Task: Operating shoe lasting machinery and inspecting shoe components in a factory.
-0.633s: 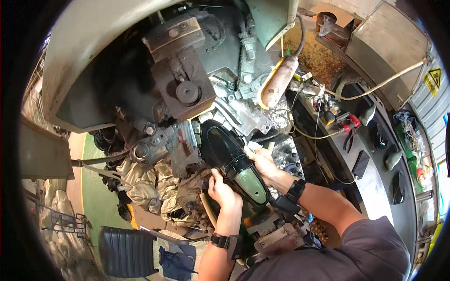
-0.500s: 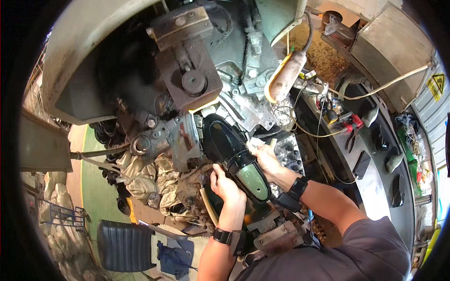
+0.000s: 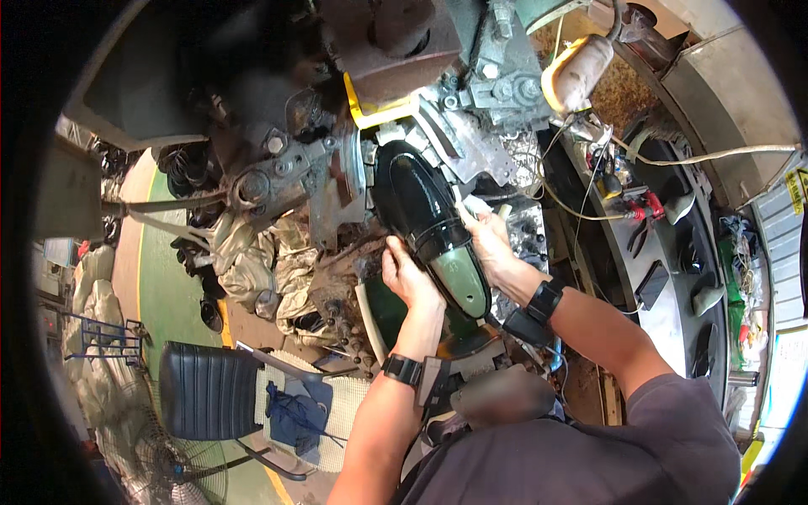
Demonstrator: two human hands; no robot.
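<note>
A glossy black shoe upper (image 3: 410,192) sits on a green shoe last (image 3: 461,278), its toe pointing into the metal jaws of a machine. My left hand (image 3: 411,278) is against the left side of the shoe, fingers curled along its edge. On the other side my right hand (image 3: 497,248) grips the shoe's edge. A small white piece (image 3: 476,206) shows at the right fingertips; its kind is unclear. Above the toe hangs a dark metal block (image 3: 396,50) with a yellow edge (image 3: 370,109). A curved steel plate (image 3: 343,177) stands left of the toe.
A hanging lamp (image 3: 582,74) is at upper right. Red-handled pliers (image 3: 644,217) and a phone-like black slab (image 3: 652,284) lie on the right-hand bench. A black chair (image 3: 210,390) stands at lower left, near a wire-caged fan (image 3: 181,471). Pale cloth (image 3: 252,261) lies left.
The whole view has shifted, so the machine, lamp and shoe appear higher. Both hands keep their hold at the shoe's sides, with little change relative to the machine.
</note>
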